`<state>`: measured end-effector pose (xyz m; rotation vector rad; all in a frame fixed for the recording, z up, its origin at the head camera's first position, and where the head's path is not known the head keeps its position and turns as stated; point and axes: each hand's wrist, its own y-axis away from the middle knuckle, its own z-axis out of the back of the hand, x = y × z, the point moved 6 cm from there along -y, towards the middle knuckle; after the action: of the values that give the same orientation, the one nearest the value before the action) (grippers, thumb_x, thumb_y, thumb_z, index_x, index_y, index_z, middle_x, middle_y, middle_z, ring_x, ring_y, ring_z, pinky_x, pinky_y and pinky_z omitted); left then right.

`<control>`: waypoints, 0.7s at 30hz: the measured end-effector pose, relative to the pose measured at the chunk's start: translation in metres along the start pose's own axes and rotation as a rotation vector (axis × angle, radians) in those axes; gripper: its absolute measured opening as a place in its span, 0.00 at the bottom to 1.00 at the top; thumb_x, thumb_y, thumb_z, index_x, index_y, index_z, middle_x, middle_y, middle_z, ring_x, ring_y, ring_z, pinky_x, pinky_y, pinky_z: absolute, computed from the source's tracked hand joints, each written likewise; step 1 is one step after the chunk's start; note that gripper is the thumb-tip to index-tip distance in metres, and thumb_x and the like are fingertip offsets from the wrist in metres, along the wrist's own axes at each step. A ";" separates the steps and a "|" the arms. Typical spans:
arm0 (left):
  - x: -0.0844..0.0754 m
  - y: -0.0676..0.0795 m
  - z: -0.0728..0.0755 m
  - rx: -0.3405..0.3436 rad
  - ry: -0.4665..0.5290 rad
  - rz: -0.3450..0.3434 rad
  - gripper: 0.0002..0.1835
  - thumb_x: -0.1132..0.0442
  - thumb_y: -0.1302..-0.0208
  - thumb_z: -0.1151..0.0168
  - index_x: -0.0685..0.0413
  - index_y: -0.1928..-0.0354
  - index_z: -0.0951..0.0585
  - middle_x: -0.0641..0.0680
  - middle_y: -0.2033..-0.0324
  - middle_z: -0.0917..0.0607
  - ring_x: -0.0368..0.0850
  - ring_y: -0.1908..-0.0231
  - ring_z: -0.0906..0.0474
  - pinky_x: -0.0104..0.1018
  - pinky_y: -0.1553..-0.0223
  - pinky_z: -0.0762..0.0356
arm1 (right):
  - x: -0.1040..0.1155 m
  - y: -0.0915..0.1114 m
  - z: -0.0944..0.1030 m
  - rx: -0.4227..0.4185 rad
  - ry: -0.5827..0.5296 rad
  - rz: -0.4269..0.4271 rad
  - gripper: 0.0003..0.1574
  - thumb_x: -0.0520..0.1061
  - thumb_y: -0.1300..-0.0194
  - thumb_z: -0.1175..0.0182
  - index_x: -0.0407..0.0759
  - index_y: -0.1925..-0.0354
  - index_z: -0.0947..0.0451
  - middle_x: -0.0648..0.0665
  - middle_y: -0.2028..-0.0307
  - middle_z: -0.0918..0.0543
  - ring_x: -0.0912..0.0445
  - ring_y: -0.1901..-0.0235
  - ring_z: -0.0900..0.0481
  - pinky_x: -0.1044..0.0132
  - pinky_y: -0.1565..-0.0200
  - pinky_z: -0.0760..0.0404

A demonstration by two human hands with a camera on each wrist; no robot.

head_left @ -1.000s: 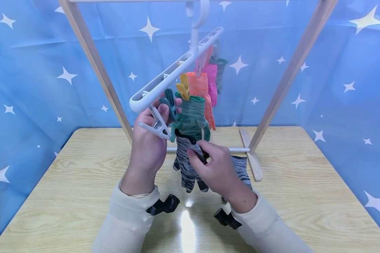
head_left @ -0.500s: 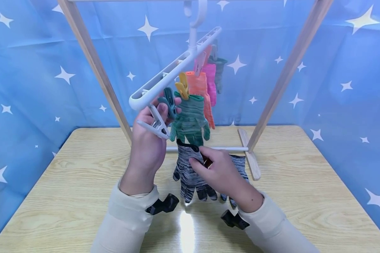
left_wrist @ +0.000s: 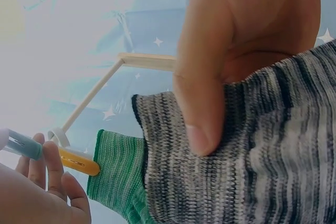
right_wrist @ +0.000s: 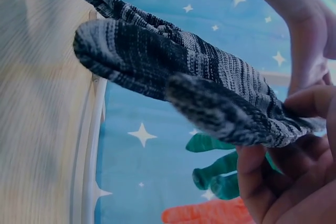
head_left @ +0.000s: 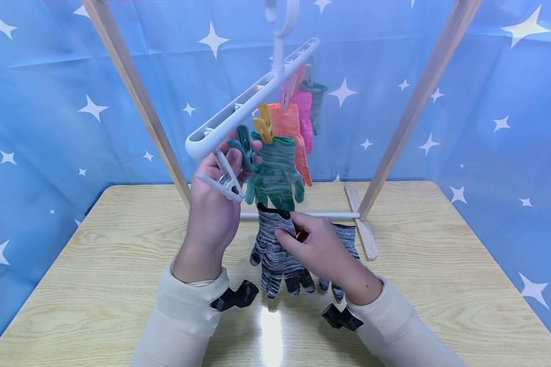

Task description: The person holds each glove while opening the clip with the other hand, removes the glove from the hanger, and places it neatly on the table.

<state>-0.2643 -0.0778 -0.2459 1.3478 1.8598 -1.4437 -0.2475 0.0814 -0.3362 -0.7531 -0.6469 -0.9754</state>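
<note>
My left hand (head_left: 216, 199) is raised under the near end of the white hanger (head_left: 252, 99), fingers and thumb around a dark teal clothespin (head_left: 242, 148). A light grey clothespin (head_left: 225, 178) hangs in front of that palm. Lower down, my right hand (head_left: 319, 247) pinches a black-and-grey striped knit glove (head_left: 275, 239) near its black-edged cuff. The glove's fingers point down toward the table; in the left wrist view the thumb lies flat on the striped knit (left_wrist: 247, 145). Behind the right hand, a second striped glove (head_left: 346, 238) is partly hidden.
On the hanger, a yellow clothespin (head_left: 263, 125) holds a green glove (head_left: 275, 168). Orange (head_left: 285, 120), pink (head_left: 305, 114) and grey-green (head_left: 318, 97) gloves hang farther back. Wooden posts (head_left: 418, 107) of the rack stand at both sides on the wooden table (head_left: 96, 285).
My right hand has lowered the striped glove, away from the green glove and slightly to the right, then nearly stopped. The left hand has kept its grip on the teal clothespin.
</note>
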 end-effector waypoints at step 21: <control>-0.011 -0.006 0.012 0.020 -0.006 0.024 0.23 0.61 0.23 0.53 0.56 0.30 0.31 0.53 0.53 0.17 0.45 0.56 0.18 0.40 0.49 0.30 | -0.015 -0.004 -0.006 0.073 -0.037 -0.054 0.13 0.48 0.27 0.43 0.48 0.70 0.27 0.50 0.83 0.36 0.60 0.85 0.38 0.67 0.80 0.33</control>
<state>-0.2675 -0.0935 -0.2392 1.3686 1.8238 -1.4562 -0.2562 0.0824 -0.3499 -0.6939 -0.7345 -0.9835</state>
